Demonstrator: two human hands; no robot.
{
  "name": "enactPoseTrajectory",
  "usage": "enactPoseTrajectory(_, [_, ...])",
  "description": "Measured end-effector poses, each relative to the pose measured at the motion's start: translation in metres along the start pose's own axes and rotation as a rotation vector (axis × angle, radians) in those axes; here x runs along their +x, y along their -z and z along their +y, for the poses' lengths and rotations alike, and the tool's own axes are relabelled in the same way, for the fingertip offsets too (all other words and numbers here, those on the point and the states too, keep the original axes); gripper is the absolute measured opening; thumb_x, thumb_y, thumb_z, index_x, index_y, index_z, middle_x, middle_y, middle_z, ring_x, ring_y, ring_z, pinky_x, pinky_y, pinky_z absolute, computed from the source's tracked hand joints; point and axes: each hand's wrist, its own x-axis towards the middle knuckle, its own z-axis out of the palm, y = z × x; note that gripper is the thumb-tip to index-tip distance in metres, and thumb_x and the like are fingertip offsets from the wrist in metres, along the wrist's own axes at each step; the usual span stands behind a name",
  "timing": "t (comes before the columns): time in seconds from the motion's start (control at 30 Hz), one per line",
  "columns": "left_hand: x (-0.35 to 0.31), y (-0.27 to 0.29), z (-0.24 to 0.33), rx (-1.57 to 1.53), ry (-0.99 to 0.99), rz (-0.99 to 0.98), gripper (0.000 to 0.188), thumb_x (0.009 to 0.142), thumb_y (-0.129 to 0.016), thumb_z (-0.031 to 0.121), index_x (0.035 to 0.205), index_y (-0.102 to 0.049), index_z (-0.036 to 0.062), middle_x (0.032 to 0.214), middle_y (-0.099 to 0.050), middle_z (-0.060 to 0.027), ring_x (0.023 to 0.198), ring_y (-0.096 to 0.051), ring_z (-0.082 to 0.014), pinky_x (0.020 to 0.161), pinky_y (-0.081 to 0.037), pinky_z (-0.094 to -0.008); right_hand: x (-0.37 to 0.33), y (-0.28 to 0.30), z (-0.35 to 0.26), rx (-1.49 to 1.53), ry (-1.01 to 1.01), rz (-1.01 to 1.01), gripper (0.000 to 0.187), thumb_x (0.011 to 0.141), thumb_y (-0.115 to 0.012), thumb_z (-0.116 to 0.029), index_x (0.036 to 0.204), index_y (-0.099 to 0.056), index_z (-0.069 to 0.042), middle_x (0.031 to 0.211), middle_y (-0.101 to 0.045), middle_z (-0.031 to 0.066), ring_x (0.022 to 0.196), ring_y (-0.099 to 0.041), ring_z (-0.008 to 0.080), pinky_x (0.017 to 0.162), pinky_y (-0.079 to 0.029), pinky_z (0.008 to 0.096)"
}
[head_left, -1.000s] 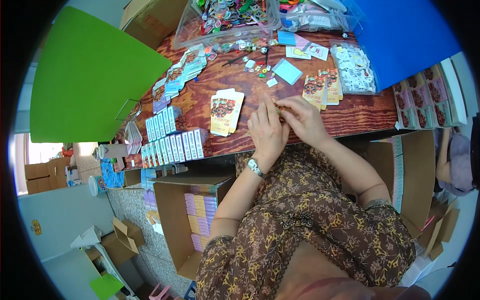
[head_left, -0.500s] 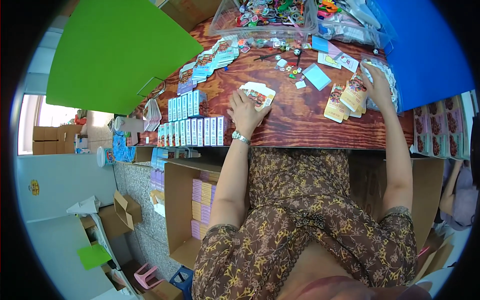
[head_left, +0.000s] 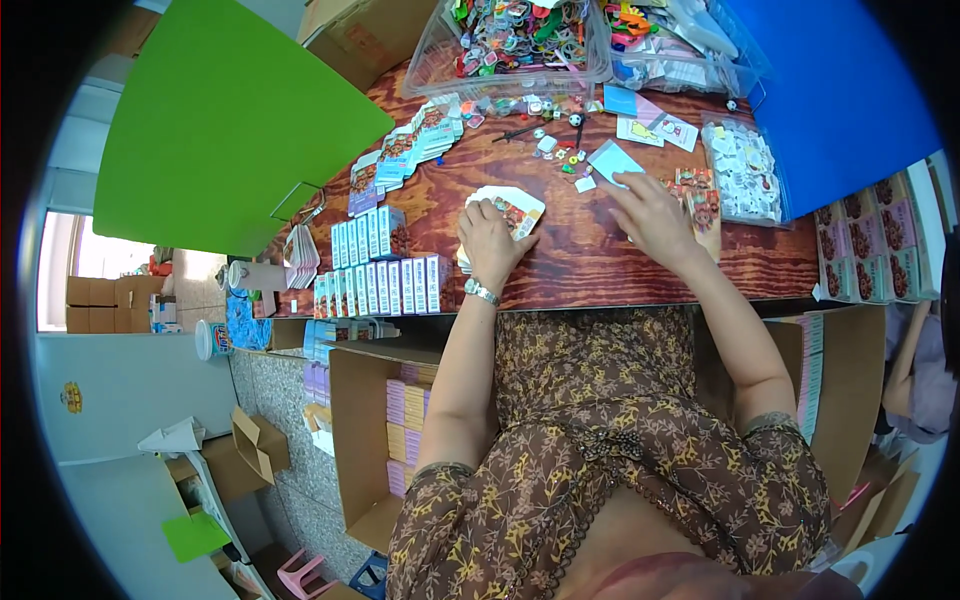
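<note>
My left hand (head_left: 490,247) is curled on a stack of flat, white-edged cartons (head_left: 520,209) printed with cartoon figures, fingers at its left side and thumb at its right. To its right, my right hand (head_left: 652,220) hangs over the table with fingers stretched and apart; anything under its palm is hidden. Partly behind that hand lie yellow cartons (head_left: 706,215) with cartoon prints. Just past its fingertips are a pale blue card (head_left: 613,161) and a small white square (head_left: 585,184).
Upright filled boxes (head_left: 378,288) stand in rows at left, below fanned cartons (head_left: 398,150). Small trinkets (head_left: 545,145) lie mid-table. Clear bins (head_left: 520,80) of colourful bits line the back. At right sit a bag of white pieces (head_left: 742,170) and a blue panel (head_left: 850,100).
My right hand has moved left and nearer, away from the bag of white pieces to beside the yellow cartons. My left hand stays on the stack. The whole view has shifted slightly.
</note>
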Motion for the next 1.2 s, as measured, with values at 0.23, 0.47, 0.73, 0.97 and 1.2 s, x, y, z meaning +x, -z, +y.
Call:
enactPoseTrajectory(0.23, [-0.011, 0.041, 0.057, -0.506, -0.046, 0.291, 0.098, 0.066, -0.089, 0.028, 0.140, -0.037, -0.0088, 0.123, -0.051, -0.0261, 0.116, -0.051, -0.0403, 0.098, -0.046, -0.0463, 0.002, -0.014, -0.048, 0.308, -0.091, 0.079, 0.044, 0.091, -0.070, -0.012, 0.133, -0.060, -0.009, 0.122, -0.064, 0.0158, 0.106, -0.065, 0.0344, 0.089, -0.054, 0.0429])
enactPoseTrajectory(0.47, [-0.023, 0.053, 0.086, -0.628, -0.032, 0.293, 0.098, 0.066, -0.089, 0.024, 0.143, -0.035, -0.0066, 0.126, -0.051, -0.0249, 0.115, -0.054, -0.0384, 0.095, -0.048, -0.0446, 0.002, -0.017, -0.057, 0.201, 0.009, 0.314, 0.041, 0.087, -0.073, -0.009, 0.127, -0.065, -0.007, 0.118, -0.064, 0.0168, 0.103, -0.068, 0.0314, 0.082, -0.058, 0.0383])
enactPoseTrajectory(0.73, [-0.027, 0.050, 0.097, -0.620, -0.159, 0.359, 0.095, 0.071, -0.086, 0.020, 0.146, -0.033, -0.0061, 0.133, -0.049, -0.0255, 0.123, -0.049, -0.0405, 0.107, -0.038, -0.0527, -0.002, -0.004, -0.073, 0.575, -0.226, 0.397, 0.030, 0.088, -0.072, -0.006, 0.118, -0.066, -0.003, 0.106, -0.069, 0.0133, 0.089, -0.070, 0.0204, 0.075, -0.056, 0.0305])
enactPoseTrajectory(0.97, [-0.035, 0.051, 0.097, -0.309, -0.368, 0.407, 0.097, 0.069, -0.087, 0.020, 0.148, -0.034, -0.0016, 0.137, -0.048, -0.0205, 0.131, -0.046, -0.0376, 0.112, -0.027, -0.0622, 0.015, 0.030, -0.050, 0.574, -0.344, -0.047, 0.020, 0.092, -0.066, -0.010, 0.110, -0.066, -0.001, 0.096, -0.072, 0.0106, 0.086, -0.070, 0.0175, 0.076, -0.054, 0.0345])
enactPoseTrajectory(1.2, [-0.033, 0.051, 0.096, -0.463, -0.369, 0.470, 0.088, 0.071, -0.086, 0.020, 0.145, -0.042, 0.0005, 0.128, -0.057, -0.0204, 0.117, -0.055, -0.0390, 0.102, -0.041, -0.0541, 0.011, 0.020, -0.064, 0.434, -0.211, 0.187, 0.020, 0.091, -0.068, -0.007, 0.110, -0.066, -0.002, 0.108, -0.070, 0.0136, 0.088, -0.071, 0.0216, 0.074, -0.056, 0.0357])
